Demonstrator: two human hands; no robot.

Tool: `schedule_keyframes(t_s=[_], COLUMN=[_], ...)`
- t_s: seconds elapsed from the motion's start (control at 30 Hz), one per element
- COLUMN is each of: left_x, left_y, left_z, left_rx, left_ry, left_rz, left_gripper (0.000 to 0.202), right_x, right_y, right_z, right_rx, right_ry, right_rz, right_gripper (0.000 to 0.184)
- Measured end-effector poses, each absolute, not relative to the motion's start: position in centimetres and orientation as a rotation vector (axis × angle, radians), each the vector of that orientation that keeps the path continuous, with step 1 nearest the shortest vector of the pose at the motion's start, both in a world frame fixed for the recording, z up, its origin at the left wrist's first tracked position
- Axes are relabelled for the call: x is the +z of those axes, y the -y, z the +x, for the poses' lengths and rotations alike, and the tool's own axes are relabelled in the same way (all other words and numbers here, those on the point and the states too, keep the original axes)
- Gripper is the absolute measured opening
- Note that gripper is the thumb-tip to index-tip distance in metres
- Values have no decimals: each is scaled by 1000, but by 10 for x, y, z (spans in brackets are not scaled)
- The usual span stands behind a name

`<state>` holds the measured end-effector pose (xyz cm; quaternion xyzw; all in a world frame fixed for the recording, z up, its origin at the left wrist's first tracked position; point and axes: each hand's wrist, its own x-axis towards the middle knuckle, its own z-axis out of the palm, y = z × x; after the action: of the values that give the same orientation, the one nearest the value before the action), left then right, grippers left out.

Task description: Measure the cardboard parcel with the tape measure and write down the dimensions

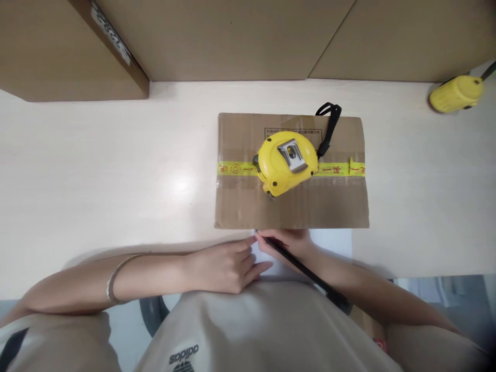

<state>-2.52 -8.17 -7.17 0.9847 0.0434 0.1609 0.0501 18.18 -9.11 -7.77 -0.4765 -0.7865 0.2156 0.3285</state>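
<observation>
Here the left hand (222,266) lies flat at the near edge of the bench (96,175), its fingers (248,243) loosely spread and pressing a white sheet of paper (333,242) that shows just past them; a bangle (116,276) sits on that wrist. Touching those fingertips, the right hand (290,245) has its fingers pinched together on a black pen (302,268), the tip meeting the paper right at the near edge of a flat cardboard piece (290,206). Most of the sheet is hidden under the hands and that cardboard, so if the left fingers lift, the paper could well slide off the bench edge or the pen line skid. Beyond the fingers, a yellow tape measure (287,163) rests loose on the cardboard's yellow tape strip; a nudge of the cardboard would likely shift it. The bench is pale, smooth and glossy, giving little grip. Far right of the fingers lies a yellow-handled tool (457,94); brown cardboard boxes (73,51) line the back.
</observation>
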Motion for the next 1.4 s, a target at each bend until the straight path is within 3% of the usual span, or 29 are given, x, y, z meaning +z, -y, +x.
schedule_keyframes(t_s=[0.73, 1.4], left_x=[-73, -74], left_y=[82, 82], left_z=[-26, -26], left_rx=[461, 460], left_ry=[-142, -137], left_rz=[3026, 3023], left_gripper=[31, 32], right_x=[-72, -81], right_y=[92, 91], right_z=[186, 185], right_rx=[784, 742], right_ry=[2066, 2045], right_rz=[-1236, -1205], right_gripper=[22, 22])
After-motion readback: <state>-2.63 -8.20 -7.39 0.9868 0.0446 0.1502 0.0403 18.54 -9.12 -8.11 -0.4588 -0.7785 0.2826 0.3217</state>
